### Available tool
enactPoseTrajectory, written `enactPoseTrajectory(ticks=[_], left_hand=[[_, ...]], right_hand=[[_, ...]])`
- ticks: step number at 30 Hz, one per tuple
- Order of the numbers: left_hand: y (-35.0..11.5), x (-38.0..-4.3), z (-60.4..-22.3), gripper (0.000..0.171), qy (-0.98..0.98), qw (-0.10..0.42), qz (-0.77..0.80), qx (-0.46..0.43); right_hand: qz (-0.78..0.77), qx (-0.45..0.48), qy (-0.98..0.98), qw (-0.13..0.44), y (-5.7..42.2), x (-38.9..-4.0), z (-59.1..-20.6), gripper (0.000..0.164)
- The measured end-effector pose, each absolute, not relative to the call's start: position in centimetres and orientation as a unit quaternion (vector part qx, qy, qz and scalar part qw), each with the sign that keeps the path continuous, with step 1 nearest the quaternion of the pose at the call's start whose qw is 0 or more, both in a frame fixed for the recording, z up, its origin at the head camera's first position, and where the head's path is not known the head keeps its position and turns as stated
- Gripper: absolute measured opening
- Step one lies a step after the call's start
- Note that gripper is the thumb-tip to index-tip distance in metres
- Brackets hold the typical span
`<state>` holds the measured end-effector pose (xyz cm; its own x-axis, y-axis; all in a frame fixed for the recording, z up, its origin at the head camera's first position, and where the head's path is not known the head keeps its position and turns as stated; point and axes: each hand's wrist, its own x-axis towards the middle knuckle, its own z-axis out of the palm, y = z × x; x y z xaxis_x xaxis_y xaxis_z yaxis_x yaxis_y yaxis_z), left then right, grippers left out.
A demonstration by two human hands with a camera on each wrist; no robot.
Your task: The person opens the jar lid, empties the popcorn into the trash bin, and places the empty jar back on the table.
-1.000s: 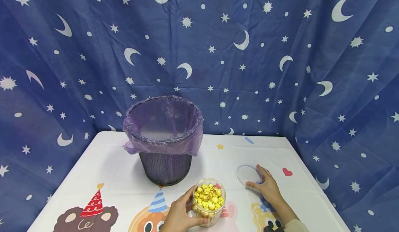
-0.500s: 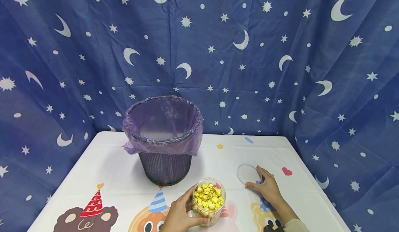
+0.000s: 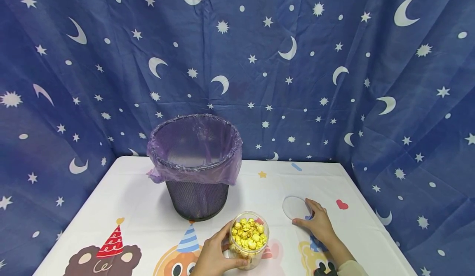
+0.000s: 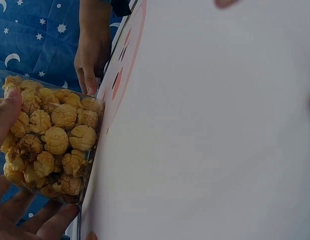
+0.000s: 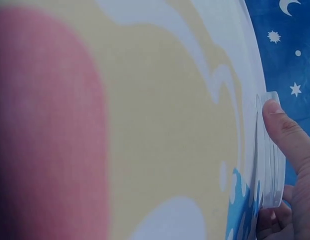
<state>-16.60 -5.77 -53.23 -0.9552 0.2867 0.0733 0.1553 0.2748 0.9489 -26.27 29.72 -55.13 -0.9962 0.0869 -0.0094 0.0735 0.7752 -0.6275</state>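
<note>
My left hand (image 3: pixel 215 253) grips a clear round jar (image 3: pixel 256 261) from its left side, thumb in front and fingers behind. Yellow ball-shaped popcorn (image 3: pixel 249 234) fills most of the jar, which stands lidless on the table. In the left wrist view, the popcorn (image 4: pixel 54 137) shows through the jar's wall between thumb and fingers. To the right, my right hand (image 3: pixel 318 223) holds a clear round lid (image 5: pixel 273 155) by its near right edge. The lid lies flat on the tablecloth, thumb and fingers spread along its rim.
A black mesh wastebasket (image 3: pixel 196 199) lined with a purple bag (image 3: pixel 219 173) stands behind and left of the jar. The white tablecloth (image 3: pixel 256 193) bears printed cartoon animals. A blue curtain (image 3: pixel 237 61) with moons and stars hangs behind the table.
</note>
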Motion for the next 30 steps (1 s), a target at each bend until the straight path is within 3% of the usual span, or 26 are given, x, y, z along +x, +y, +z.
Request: enactPoseTrajectory(ticks=[30], left_hand=[[-5.75, -16.78, -54.17, 0.105, 0.793, 0.035, 0.587, 0.162]], right_hand=[[0.341, -0.047, -0.939, -0.011, 29.51, -25.99, -54.87, 0.114]])
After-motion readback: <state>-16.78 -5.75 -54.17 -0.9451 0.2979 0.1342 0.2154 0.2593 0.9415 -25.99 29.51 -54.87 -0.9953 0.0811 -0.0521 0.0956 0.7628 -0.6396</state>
